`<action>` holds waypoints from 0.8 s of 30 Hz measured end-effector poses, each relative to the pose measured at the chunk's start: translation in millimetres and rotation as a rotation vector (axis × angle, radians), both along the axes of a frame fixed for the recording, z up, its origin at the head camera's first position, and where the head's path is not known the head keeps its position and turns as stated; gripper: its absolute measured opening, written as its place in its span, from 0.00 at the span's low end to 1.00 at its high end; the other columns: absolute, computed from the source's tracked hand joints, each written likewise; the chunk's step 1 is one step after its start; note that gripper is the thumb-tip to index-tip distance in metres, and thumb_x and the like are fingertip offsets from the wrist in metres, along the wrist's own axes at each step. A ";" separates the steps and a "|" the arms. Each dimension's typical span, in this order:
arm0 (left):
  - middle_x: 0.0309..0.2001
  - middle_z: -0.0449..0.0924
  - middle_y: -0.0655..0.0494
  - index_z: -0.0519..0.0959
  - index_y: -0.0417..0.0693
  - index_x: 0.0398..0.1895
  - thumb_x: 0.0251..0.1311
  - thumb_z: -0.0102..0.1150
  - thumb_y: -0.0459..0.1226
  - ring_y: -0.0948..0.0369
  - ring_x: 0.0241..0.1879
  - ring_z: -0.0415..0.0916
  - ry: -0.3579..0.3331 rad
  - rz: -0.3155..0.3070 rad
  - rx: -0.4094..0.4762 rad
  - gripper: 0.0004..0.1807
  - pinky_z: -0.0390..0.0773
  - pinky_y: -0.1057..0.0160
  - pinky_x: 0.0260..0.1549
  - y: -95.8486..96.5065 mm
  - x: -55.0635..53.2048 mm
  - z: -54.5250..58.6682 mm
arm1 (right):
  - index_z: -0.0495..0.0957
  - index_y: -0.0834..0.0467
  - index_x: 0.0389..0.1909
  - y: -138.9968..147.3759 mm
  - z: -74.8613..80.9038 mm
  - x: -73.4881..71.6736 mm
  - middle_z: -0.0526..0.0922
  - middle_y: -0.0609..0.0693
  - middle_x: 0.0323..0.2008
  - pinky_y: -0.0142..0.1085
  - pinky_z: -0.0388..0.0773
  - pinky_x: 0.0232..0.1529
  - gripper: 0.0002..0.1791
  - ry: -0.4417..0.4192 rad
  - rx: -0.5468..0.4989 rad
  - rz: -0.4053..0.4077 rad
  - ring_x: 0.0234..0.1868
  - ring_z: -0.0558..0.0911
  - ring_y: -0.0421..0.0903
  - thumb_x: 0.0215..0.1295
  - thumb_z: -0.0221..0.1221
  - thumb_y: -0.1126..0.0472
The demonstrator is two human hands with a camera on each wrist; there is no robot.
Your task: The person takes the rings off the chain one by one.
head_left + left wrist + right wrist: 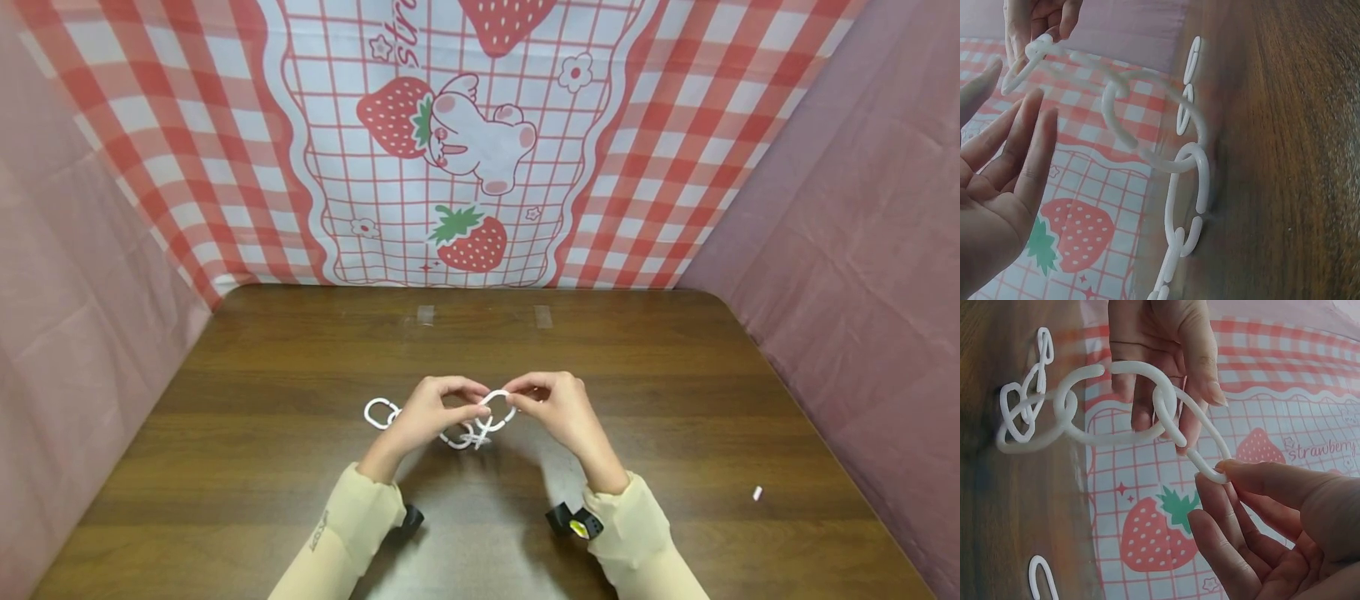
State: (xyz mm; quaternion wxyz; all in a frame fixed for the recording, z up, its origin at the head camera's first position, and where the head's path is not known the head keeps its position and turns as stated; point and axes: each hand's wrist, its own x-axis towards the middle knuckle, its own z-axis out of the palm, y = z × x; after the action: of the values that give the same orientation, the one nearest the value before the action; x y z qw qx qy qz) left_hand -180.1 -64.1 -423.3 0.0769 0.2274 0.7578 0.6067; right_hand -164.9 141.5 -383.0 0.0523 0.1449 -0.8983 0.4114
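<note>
A chain of white oval plastic links (367,412) runs from the tabletop up to the raised hands. My right hand (558,412) pinches the end link (1213,474) between thumb and fingertips. Each link shows a small gap in its side. My left hand (431,417) is close around the raised part of the chain. Its fingers (1034,147) are extended and spread in the left wrist view, with the thumb apart from them. Below the hands, another link (1171,194) hangs through its neighbour, and the chain's far end lies to the left, partly behind the left hand.
More white links (1192,59) lie on the brown wooden table (247,500). One white curved link (1034,581) shows low in the right wrist view. A small white piece (757,493) lies at the right. A strawberry-print cloth (465,183) hangs along the back edge.
</note>
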 end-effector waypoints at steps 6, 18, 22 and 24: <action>0.45 0.81 0.30 0.78 0.30 0.51 0.55 0.68 0.31 0.44 0.44 0.82 -0.015 -0.056 0.023 0.20 0.84 0.63 0.44 -0.9 1.6 0.8 | 0.87 0.59 0.32 -0.1 1.0 0.4 0.88 0.52 0.28 0.24 0.73 0.25 0.04 0.009 -0.015 -0.008 0.25 0.77 0.36 0.55 0.69 0.65; 0.49 0.82 0.33 0.76 0.30 0.55 0.55 0.67 0.30 0.54 0.45 0.82 -0.030 -0.209 0.007 0.23 0.84 0.65 0.44 -1.8 2.8 1.9 | 0.87 0.59 0.32 -1.4 1.8 1.5 0.88 0.53 0.29 0.24 0.75 0.26 0.04 0.016 -0.040 -0.018 0.26 0.79 0.35 0.55 0.69 0.64; 0.48 0.81 0.31 0.75 0.31 0.55 0.54 0.67 0.29 0.61 0.41 0.81 -0.057 -0.256 0.009 0.24 0.84 0.67 0.41 -0.9 3.3 0.2 | 0.87 0.59 0.32 -1.3 2.6 2.2 0.88 0.53 0.29 0.24 0.76 0.27 0.04 0.009 -0.067 -0.024 0.26 0.80 0.34 0.56 0.69 0.64; 0.49 0.80 0.29 0.75 0.30 0.55 0.54 0.67 0.28 0.55 0.43 0.81 -0.065 -0.273 0.014 0.24 0.84 0.67 0.42 -0.3 3.0 -1.0 | 0.87 0.59 0.32 -1.3 3.7 2.9 0.88 0.54 0.29 0.24 0.76 0.27 0.04 -0.001 -0.089 -0.030 0.26 0.80 0.34 0.56 0.68 0.65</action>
State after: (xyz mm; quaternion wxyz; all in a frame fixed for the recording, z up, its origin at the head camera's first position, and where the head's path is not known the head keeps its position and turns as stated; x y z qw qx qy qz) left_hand -177.1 -64.3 -424.2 0.1816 0.3094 0.7127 0.6028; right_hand -162.0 140.2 -379.3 0.0643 0.1286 -0.8812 0.4504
